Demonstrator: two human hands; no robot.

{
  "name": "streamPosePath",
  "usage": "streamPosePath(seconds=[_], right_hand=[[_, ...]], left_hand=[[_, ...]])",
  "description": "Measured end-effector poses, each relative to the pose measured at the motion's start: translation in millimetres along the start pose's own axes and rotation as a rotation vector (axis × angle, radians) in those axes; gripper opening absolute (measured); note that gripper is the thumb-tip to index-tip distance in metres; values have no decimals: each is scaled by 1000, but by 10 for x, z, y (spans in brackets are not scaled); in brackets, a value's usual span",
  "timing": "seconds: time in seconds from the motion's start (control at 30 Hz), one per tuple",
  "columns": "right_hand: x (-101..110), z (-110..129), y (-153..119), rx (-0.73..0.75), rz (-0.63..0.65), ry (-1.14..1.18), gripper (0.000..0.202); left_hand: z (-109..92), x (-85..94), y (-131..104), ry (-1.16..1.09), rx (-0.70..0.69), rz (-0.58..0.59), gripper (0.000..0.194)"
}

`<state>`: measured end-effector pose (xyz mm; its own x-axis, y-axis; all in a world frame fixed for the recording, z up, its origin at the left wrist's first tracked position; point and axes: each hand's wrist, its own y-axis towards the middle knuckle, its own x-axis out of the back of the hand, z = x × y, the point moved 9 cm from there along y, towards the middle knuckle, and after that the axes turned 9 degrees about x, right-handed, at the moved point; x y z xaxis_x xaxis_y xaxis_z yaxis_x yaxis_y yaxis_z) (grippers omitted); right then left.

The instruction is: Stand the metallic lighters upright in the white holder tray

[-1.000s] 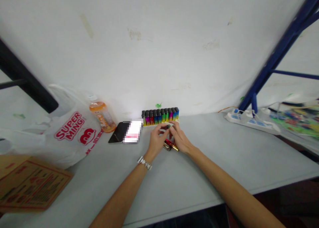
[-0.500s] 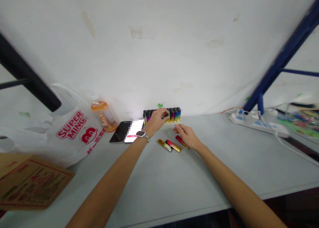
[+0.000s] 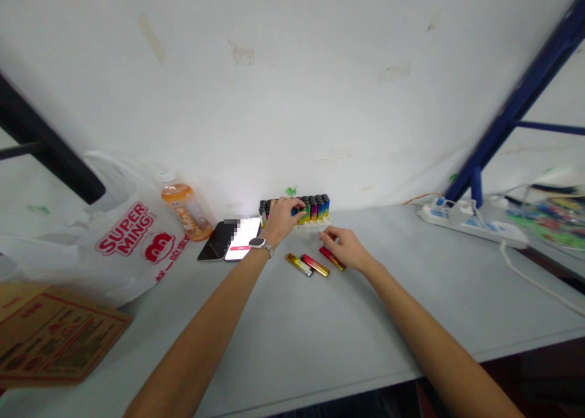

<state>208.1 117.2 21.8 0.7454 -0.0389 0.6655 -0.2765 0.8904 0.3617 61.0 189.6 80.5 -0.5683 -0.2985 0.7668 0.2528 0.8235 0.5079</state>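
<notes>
A white rack (image 3: 315, 222) against the wall holds several upright lighters (image 3: 320, 208), multicoloured with dark tops. My left hand (image 3: 281, 219), with a watch on its wrist, is at the middle of the rack, thumb and fingers pinched on a dark-topped lighter (image 3: 298, 211). It hides part of the left rows. My right hand (image 3: 347, 247) rests on the table in front of the rack, fingers loosely curled and slightly apart, seemingly with nothing in them. Beside it lies a red lighter (image 3: 333, 258), partly covered. Further left lie a red-and-gold lighter (image 3: 315, 265) and a gold lighter (image 3: 299, 264).
Two phones (image 3: 222, 241) lie left of the rack, one lit. Beyond them stand an orange drink bottle (image 3: 185, 208), a white plastic bag (image 3: 123, 241) and a cardboard box (image 3: 59, 332). To the right are a power strip (image 3: 473, 224) with cables and a blue frame post (image 3: 512, 107).
The view has shifted slightly. My left hand stays at the rack, its fingers a little changed in pose. My right hand has barely moved, and the three loose lighters lie as before.
</notes>
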Motion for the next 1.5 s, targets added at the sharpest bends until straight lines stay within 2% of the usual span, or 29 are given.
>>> streamPosePath(seconds=[0.2, 0.43, 0.53, 0.67, 0.83, 1.03, 1.17, 1.27, 1.37, 1.5], right_hand=[[-8, -112, -23, -47, 43, -30, 17], [-54, -201, -51, -86, 117, -76, 15], [-55, -180, -53, -83, 127, -90, 17], [-59, -202, -61, -118, 151, -125, 19], [-60, -277, -104, -212, 216, -212, 22], [-73, -214, -136, -218, 227, -288, 20], [-103, -177, -118, -154, 214, -276, 20], [-98, -157, -84, -98, 137, -150, 16], [-152, -108, -49, -55, 44, 193, 12], [-235, -55, -26, -106, -122, 632, 26]], left_hand=[[-87, 57, -16, 116, -118, 9, 15], [-138, 12, 71, 68, -182, 192, 17], [-108, -5, 125, 101, -175, 221, 18], [-137, -15, 103, 195, -202, 153, 18], [-201, -36, -36, 243, -255, 44, 28], [-169, -49, -150, 252, -181, 10, 28], [-240, 69, -279, 190, -64, -86, 29], [-302, 129, -437, 65, -15, -120, 21], [-300, 133, -619, -43, 7, -112, 17], [-163, 78, -823, -218, 81, -84, 17]])
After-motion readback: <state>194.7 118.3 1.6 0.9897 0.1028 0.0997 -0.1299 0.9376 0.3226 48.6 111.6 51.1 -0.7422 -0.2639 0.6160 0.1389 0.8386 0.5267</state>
